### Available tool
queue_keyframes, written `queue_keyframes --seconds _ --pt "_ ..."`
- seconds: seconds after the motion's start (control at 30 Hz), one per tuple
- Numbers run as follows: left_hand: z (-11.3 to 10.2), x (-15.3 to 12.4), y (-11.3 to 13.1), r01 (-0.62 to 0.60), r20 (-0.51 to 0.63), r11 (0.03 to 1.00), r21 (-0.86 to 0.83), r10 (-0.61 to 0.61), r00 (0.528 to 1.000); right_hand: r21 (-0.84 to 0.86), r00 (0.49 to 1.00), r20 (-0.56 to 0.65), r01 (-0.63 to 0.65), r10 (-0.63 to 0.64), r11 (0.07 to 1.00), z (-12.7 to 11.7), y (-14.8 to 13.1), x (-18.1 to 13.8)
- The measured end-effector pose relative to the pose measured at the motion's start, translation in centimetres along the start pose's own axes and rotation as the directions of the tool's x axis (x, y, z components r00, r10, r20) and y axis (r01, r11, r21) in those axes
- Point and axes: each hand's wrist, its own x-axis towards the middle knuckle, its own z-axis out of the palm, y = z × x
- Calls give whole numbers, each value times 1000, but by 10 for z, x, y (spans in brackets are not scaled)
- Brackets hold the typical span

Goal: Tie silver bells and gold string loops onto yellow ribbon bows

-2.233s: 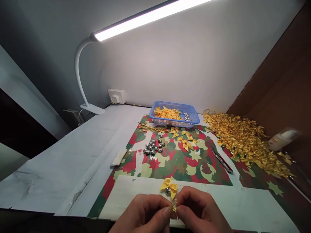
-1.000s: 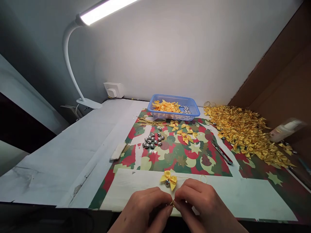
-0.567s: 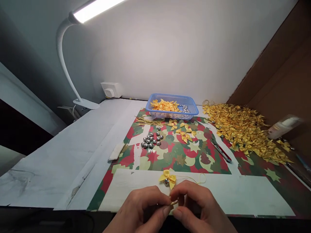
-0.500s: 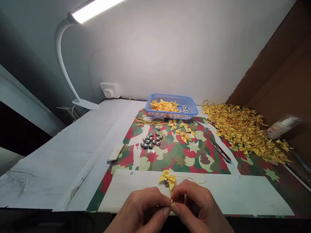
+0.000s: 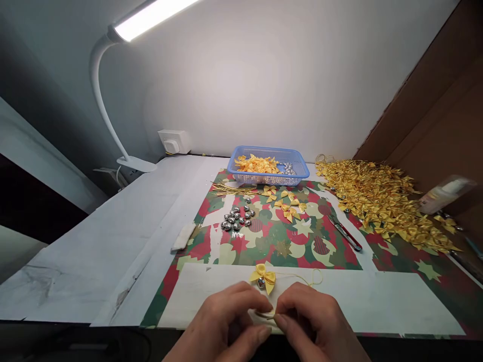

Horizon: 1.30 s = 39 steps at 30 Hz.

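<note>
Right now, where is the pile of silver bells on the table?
In the head view the silver bells lie left of centre on the patterned paper, in front of the blue basket and left of the loose yellow bows.

Yellow bow [image 5: 263, 277]; blue basket [image 5: 298, 177]; red-green starred paper [image 5: 287, 246]

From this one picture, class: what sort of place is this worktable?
Probably a small craft assembly bench: a heap of finished gold bows, loose silver bells, and both hands pinching a gold cord.
</note>
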Motion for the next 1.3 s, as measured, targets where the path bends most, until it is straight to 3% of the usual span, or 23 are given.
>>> queue_keyframes --seconds 0.07,0.17,0.23,0.33,0.53,0.77,1.1,1.2,1.3 --pt "-7 8 0 -2 -79 1000 -11 1 997 76 995 2 -101 101 992 -2 -3 1" --pt "-16 27 1 -7 -177 981 191 41 983 244 973 59 -231 224 942 -5 -6 3" --pt "-18 40 2 -11 -168 947 321 69 983 354 958 110 -286 264 891 -6 -5 4" --pt "-14 52 2 -28 -103 928 371 71 992 404 950 132 -313 284 860 -7 -2 3" --pt "-7 48 -3 2 -78 916 401 32 996 316 962 38 -267 269 911 -7 1 2" --pt "-4 47 -2 48 -101 899 435 -4 995 181 990 7 -138 140 974 -2 3 7" --pt "2 47 2 61 -129 913 403 -10 992 209 985 -45 -152 165 966 0 4 7" --pt "-1 39 5 71 -146 916 395 -13 989 188 991 -62 -103 116 977 0 4 7" --pt "-3 32 6 46 -83 911 410 -12 996 160 999 -39 -29 36 987 0 6 5"
